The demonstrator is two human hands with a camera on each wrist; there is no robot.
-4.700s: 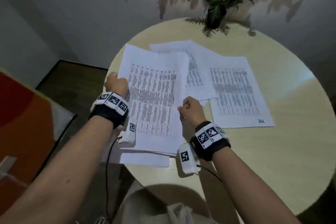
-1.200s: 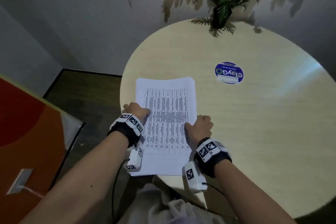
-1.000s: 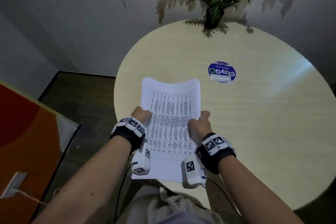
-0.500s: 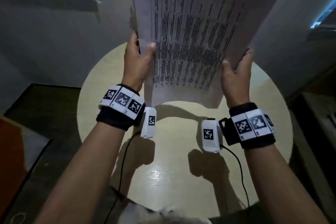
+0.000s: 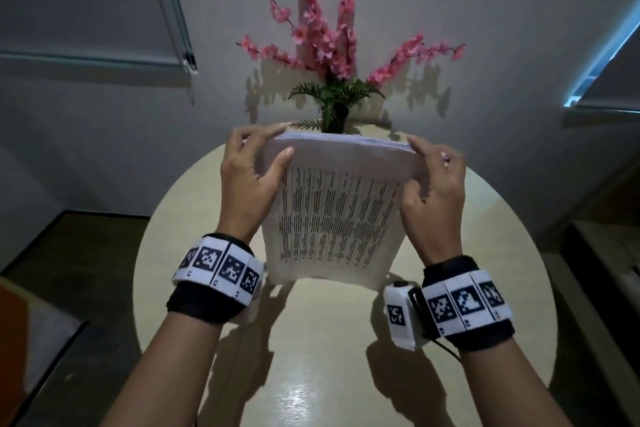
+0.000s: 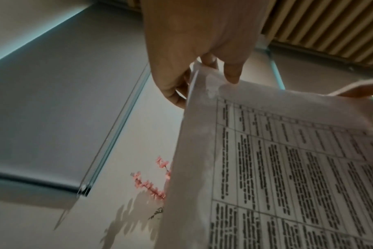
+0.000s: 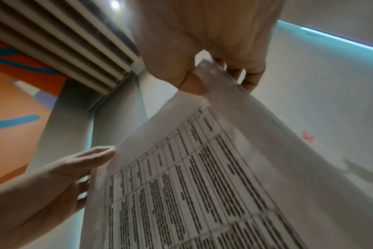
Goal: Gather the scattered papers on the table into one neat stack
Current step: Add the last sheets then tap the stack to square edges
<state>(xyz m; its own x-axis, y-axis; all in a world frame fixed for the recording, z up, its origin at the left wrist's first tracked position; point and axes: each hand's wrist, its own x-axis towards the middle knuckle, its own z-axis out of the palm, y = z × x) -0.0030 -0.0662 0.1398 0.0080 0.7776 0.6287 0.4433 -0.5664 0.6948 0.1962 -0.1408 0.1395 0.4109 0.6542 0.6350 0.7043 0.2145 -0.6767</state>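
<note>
The stack of printed papers (image 5: 337, 215) stands upright on its lower short edge on the round table (image 5: 311, 357), its printed face towards me. My left hand (image 5: 258, 158) grips the stack's upper left corner, thumb on the front, fingers behind and over the top edge. At the upper right corner my right hand (image 5: 424, 166) holds the stack the same way. In the left wrist view the paper stack (image 6: 287, 168) fills the right side, with the left hand (image 6: 204, 70) pinching its corner. The right wrist view shows the stack (image 7: 213, 185) pinched by the right hand (image 7: 213, 79).
A dark vase of pink flowers (image 5: 332, 80) stands at the table's far edge, just behind the stack. Grey walls close in behind it. An orange panel (image 5: 14, 340) lies low on the left, over dark floor.
The stack went from flat on the table to held high in the air, and now it has come down to stand on its lower edge. Both hands moved up to its top corners.
</note>
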